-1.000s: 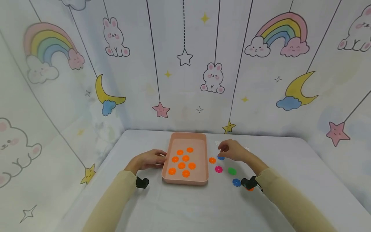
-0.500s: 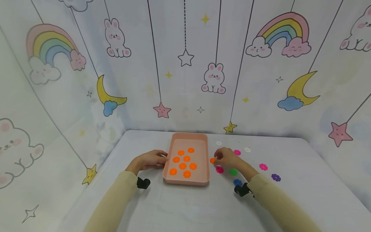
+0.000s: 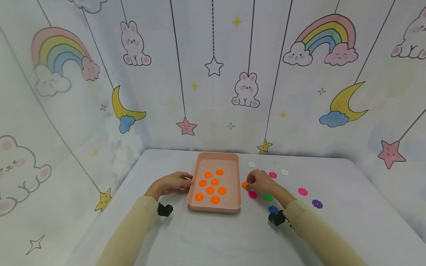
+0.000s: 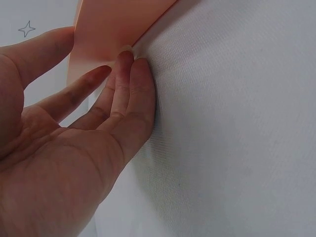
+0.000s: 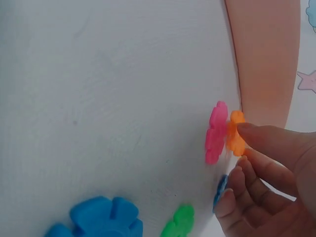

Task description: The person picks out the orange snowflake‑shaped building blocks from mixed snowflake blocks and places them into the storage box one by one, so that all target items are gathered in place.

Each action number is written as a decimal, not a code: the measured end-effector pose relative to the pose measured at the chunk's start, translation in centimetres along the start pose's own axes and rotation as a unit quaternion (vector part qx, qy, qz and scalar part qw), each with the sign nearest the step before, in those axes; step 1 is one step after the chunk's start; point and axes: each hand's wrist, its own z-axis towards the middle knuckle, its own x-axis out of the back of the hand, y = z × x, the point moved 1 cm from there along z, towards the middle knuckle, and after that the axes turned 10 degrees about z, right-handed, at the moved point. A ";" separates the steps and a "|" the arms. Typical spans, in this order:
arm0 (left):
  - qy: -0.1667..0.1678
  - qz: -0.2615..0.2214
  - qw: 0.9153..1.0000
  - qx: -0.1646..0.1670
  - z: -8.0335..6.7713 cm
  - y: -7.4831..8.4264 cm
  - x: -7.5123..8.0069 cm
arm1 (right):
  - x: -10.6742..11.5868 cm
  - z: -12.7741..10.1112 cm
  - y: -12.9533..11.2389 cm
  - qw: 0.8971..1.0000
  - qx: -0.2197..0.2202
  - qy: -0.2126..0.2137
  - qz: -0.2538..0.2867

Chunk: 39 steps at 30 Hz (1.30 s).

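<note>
A pink tray sits mid-table with several orange flower discs inside. My left hand rests on the cloth with straight fingers touching the tray's left wall. Just right of the tray, my right hand pinches an orange flower disc lying on the table. In the right wrist view the fingertips sit on that orange disc, and a magenta disc lies right beside it.
Loose discs lie right of the tray: magenta, green, blue, magenta, white, white, magenta, purple. Printed cloth walls close in the table's back and sides.
My right hand has moved left and nearer, from over the far discs down onto the orange disc beside the tray. The left hand has stayed at the tray's wall.
</note>
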 end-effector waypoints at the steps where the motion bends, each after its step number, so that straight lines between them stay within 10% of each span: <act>1: 0.000 0.001 1.000 0.000 0.0 0.0 0.0 | 0.0 0.0 0.0 1.000 -0.002 0.001 0.000; 39: 0.006 0.010 1.000 0.007 0.0 0.0 0.0 | 1.4 -1.8 -7.4 0.992 0.101 -0.015 0.074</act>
